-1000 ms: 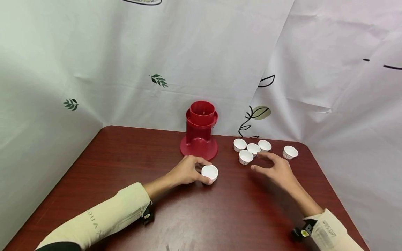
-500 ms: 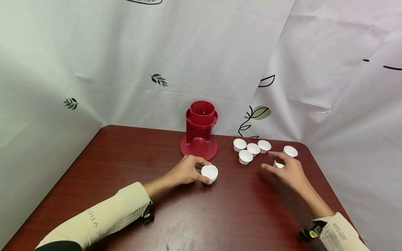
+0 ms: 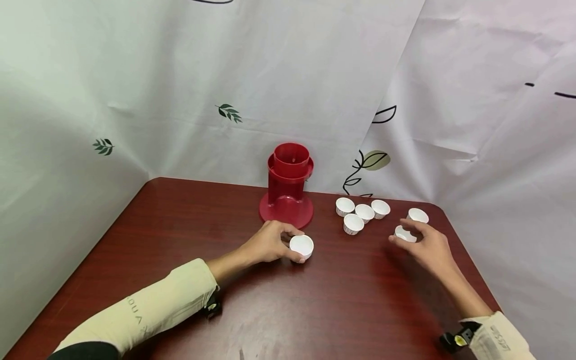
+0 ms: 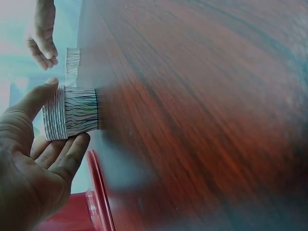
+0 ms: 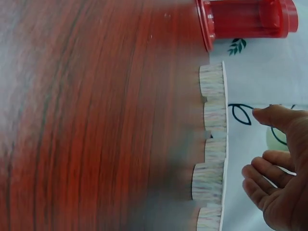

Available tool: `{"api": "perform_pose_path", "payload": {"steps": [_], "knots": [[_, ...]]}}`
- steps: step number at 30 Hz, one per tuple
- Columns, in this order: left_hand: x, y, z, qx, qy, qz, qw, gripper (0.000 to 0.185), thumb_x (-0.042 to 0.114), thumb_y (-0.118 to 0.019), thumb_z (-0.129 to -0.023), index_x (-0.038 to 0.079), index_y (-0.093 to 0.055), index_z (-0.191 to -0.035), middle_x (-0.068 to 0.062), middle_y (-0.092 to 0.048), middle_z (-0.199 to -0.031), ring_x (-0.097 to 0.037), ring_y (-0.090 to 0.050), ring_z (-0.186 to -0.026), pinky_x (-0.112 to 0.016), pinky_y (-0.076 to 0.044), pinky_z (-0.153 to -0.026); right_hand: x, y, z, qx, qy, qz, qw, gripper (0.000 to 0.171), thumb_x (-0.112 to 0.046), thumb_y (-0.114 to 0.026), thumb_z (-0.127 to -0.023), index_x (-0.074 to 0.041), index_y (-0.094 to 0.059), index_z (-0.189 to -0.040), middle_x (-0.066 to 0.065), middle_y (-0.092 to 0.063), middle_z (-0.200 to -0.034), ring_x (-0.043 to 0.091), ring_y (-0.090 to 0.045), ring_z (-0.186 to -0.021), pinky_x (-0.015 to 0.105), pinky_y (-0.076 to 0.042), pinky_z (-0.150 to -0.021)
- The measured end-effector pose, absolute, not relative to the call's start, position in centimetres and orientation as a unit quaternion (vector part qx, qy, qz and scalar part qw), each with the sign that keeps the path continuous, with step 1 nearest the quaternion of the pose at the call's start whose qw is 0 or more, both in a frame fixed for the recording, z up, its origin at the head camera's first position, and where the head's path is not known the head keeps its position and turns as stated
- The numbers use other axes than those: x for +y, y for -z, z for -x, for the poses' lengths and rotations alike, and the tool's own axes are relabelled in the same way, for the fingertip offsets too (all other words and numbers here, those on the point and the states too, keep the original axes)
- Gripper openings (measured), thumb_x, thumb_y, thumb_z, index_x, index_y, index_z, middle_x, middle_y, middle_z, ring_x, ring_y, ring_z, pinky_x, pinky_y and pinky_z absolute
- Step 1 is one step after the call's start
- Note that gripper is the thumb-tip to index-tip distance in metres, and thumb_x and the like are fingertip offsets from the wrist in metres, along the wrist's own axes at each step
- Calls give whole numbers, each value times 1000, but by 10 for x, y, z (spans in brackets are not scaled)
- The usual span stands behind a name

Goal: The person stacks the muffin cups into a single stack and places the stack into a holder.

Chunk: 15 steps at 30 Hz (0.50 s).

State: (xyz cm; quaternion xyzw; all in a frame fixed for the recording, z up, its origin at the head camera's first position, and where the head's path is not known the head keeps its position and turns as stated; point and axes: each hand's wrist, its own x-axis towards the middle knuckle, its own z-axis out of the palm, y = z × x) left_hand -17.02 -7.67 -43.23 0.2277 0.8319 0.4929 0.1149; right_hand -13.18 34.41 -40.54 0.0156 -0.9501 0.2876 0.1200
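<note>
My left hand (image 3: 284, 246) grips a small white pleated paper cup (image 3: 301, 246) standing on the dark red table (image 3: 180, 235); in the left wrist view, thumb and fingers (image 4: 67, 154) wrap that cup (image 4: 72, 120). My right hand (image 3: 413, 238) hovers with loosely curved fingers around another white cup (image 3: 403, 233) near the right edge. The right wrist view shows this hand (image 5: 276, 178) apart from the row of cups (image 5: 208, 180), holding nothing. A red dispenser tower (image 3: 288, 185) stands behind the left hand.
Three cups (image 3: 364, 212) cluster at the back right, a further one (image 3: 353, 224) in front of them and one (image 3: 417, 216) by the far right corner. White printed sheets (image 3: 225, 75) wall the table's back and sides.
My right hand has moved right, away from the cluster of cups, to the lone cup near the right edge. The left hand and its cup have stayed in place.
</note>
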Motion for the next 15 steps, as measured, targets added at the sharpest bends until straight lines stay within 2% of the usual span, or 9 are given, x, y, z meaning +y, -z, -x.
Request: {"api": "perform_pose_path", "payload": {"steps": [5,9,12,15], "knots": [[-77,433,171,831,-493,-231,115,54,24,-108,-75,11,-86,-122,3,-86,-105,-8,-78,-86,-25,-62,-83,352,407,131,-952,-280,9,126,66,-45,-92,-94,-8,-75,-146,22,-81,-134,33,-74,-109,12,-45,-78],[-77,433,172,829,-495,-232,115,54,24,-108,-75,11,-86,-122,3,-86,-105,-8,-78,-86,-25,-62,-83,357,409,132,-951,-276,20,136,66,-45,-93,-93,-7,-76,-145,19,-81,-136,25,-77,-108,10,-45,-80],[-77,434,172,828,-497,-233,116,54,23,-108,-75,11,-86,-123,2,-86,-106,-9,-78,-86,-26,-62,-83,361,410,133,-951,-277,22,138,64,-43,-92,-94,-6,-76,-143,19,-81,-137,31,-80,-111,11,-45,-80],[-77,434,172,826,-500,-232,118,54,22,-108,-75,10,-86,-123,2,-86,-105,-9,-78,-86,-25,-62,-82,365,412,134,-953,-273,28,131,64,-43,-91,-95,-3,-75,-143,23,-80,-137,43,-77,-119,22,-48,-85]]}}
